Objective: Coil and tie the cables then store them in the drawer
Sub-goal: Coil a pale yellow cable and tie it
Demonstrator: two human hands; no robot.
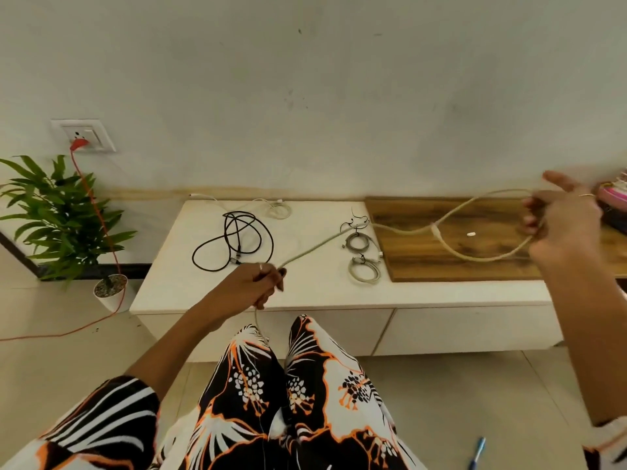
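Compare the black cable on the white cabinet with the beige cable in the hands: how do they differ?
The black cable is dark and thin; the beige cable is pale and looks thicker. The black cable lies loose and untouched on the cabinet; the beige cable is stretched between the left hand and right hand, which holds loops. Neither is tied yet.

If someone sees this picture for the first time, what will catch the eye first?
First, the beige cable stretched between the left hand and the raised right hand, which holds a loop over the wooden board. Next, the loose black cable on the white cabinet, left of two coiled grey cables.
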